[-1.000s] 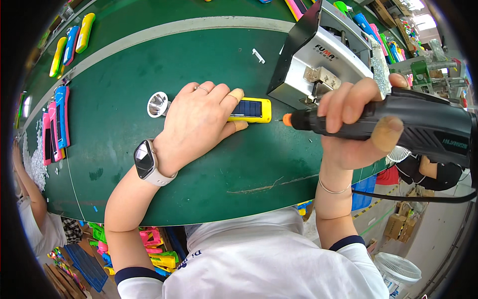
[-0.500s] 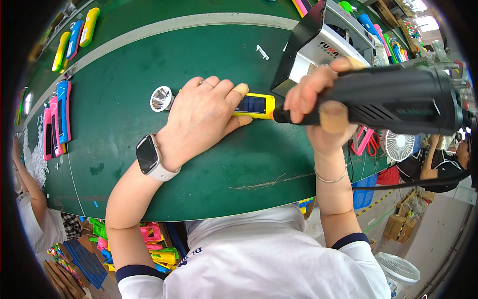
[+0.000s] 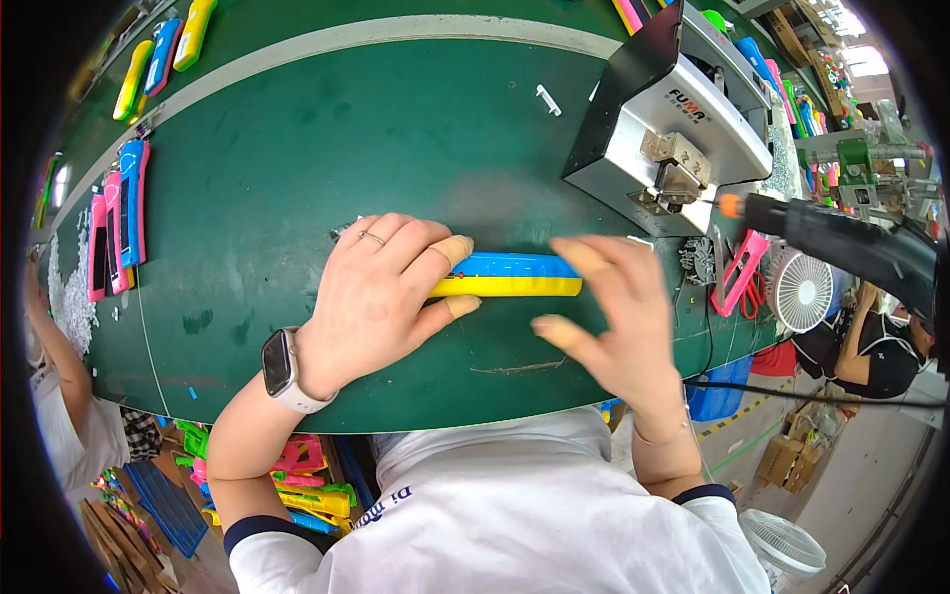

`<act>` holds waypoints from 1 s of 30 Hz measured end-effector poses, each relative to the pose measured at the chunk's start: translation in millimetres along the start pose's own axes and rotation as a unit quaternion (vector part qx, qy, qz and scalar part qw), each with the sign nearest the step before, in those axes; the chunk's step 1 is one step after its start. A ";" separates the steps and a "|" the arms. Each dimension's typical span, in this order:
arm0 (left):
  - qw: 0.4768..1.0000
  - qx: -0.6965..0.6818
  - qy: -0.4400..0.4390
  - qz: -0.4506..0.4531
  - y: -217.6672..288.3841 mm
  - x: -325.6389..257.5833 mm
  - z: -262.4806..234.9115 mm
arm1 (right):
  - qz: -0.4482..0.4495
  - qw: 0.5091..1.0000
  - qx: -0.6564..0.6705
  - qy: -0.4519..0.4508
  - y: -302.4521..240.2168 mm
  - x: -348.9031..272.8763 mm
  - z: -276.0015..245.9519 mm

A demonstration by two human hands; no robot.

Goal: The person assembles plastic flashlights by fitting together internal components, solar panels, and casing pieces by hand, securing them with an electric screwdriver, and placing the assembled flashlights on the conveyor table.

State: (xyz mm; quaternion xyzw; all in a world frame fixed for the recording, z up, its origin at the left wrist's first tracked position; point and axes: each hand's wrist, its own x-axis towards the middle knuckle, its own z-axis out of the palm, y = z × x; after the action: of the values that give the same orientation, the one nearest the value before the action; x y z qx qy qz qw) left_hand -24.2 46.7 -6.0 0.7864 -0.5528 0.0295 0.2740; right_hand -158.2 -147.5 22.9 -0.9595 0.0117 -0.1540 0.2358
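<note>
A blue-and-yellow flashlight (image 3: 524, 277) lies on its side on the green table, its blue half away from me and its yellow half toward me. My left hand (image 3: 381, 287) is closed around its left part and hides that end. At the flashlight's right end, my right hand (image 3: 628, 307) is blurred, with thumb and fingers spread apart and nothing between them. Tan finger covers sit on several fingertips. Away to the right is a black electric screwdriver (image 3: 851, 238) with an orange tip collar, free of my hands.
A silver-and-black screw feeder (image 3: 673, 139) stands at the back right. A small white plastic piece (image 3: 547, 100) lies left of it. Pink and blue flashlight casings (image 3: 129, 203) are lined up at the left. A pink casing (image 3: 739, 272) and a white fan (image 3: 800, 290) are at the right.
My right hand has let go of the screwdriver, which is now farther right, and has come down beside the flashlight. The flashlight has rolled from solar panel up onto its side in my left hand.
</note>
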 end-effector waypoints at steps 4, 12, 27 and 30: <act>1.000 -0.007 0.005 -0.022 -2.4 -2.1 3.2 | -0.022 0.999 0.035 -0.005 4.5 8.6 40.8; 0.998 -0.020 0.030 0.044 -10.7 -0.3 13.2 | 0.024 0.994 0.108 -0.013 8.5 9.9 45.3; 0.998 0.002 0.035 0.048 -10.1 0.1 7.3 | 0.050 0.990 0.130 -0.027 8.2 12.9 43.6; 0.997 0.001 0.033 0.066 -12.8 1.5 11.3 | 0.061 0.989 0.129 -0.031 6.7 13.0 42.5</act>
State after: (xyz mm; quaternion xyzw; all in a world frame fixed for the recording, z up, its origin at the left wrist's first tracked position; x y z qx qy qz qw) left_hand -15.2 43.3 -20.2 0.7472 -0.5940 0.0743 0.2887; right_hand -132.6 -135.6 -12.2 -0.9229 0.0428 -0.1102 0.3664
